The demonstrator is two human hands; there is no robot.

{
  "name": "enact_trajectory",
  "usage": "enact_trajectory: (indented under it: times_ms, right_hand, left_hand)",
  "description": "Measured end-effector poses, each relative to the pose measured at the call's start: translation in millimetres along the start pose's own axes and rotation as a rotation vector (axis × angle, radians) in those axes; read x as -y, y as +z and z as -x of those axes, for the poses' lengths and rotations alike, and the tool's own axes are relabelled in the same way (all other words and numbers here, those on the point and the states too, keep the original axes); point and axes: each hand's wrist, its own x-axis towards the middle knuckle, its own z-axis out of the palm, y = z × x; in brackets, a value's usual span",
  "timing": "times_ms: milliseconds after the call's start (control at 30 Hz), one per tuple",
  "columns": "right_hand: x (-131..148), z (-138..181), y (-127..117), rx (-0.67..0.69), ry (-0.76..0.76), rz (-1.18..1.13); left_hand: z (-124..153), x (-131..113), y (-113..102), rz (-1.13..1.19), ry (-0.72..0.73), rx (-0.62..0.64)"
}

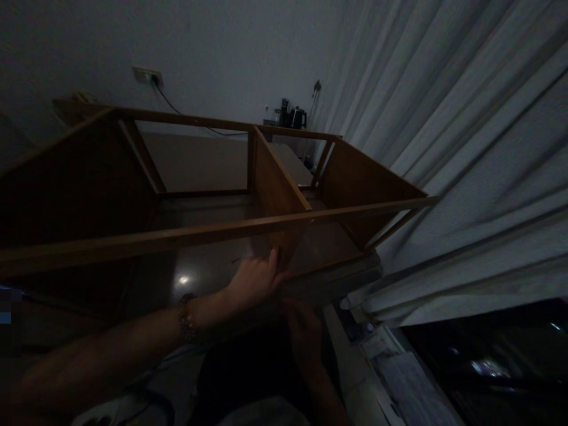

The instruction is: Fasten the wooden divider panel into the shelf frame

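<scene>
A brown wooden frame [231,226] with side panels and a middle divider [279,177] stands in front of me. My left hand [255,278], with a beaded bracelet [187,318] at the wrist, is closed at the divider's lower front end. Its thumb presses on the wood and the other fingers reach along the lower edge. Just below and to the right, my right hand [305,325] is held close to the frame's front edge with its fingers curled together. Dim light hides what, if anything, those fingers hold.
A pale curtain [444,118] hangs along the right. Behind the frame are a wall socket [148,76] with a plugged-in cord and a dark kettle [299,117]. Papers [410,384] and a glossy black surface [501,355] are at lower right.
</scene>
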Motion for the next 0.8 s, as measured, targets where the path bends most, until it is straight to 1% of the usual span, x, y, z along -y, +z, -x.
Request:
enact_trajectory:
  times_ms: [33, 133, 200, 233, 300, 400, 500, 600, 800]
  right_hand:
    - [-2.3, -0.6, -1.2, 0.018, -0.055, 0.048]
    - [-9.3, -4.1, -5.9, 0.072, -0.29, 0.268]
    - [-12.2, -6.8, -8.5, 0.101, -0.409, 0.4]
    - [-12.9, -8.0, -9.2, 0.109, -0.437, 0.435]
    - [-12.7, -9.2, -9.2, 0.116, -0.449, 0.426]
    - [-8.7, -7.5, -6.0, 0.133, -0.382, 0.254]
    - [-1.4, -2.9, -2.1, 0.132, -0.203, 0.047]
    - [6.2, -0.2, -0.6, 0.11, -0.066, -0.062]
    - [13.3, -5.5, -2.9, 0.101, 0.007, -0.138]
  left_hand:
    - [-0.3, 0.1, 0.0, 0.007, 0.0, 0.005]
    - [-0.8, 0.2, 0.0, 0.013, 0.007, 0.013]
    - [-0.8, 0.2, 0.0, 0.02, 0.005, 0.016]
    - [-0.8, 0.1, 0.1, 0.024, -0.001, 0.02]
    - [-0.7, -0.1, 0.5, 0.028, -0.013, 0.028]
    - [-0.6, -0.2, 1.6, 0.029, -0.018, 0.021]
    - [-0.3, 0.0, 2.3, 0.021, -0.012, 0.008]
    - [-0.1, 0.2, 2.0, 0.021, 0.006, 0.003]
    - [-1.0, 1.0, 2.6, 0.032, -0.016, 0.032]
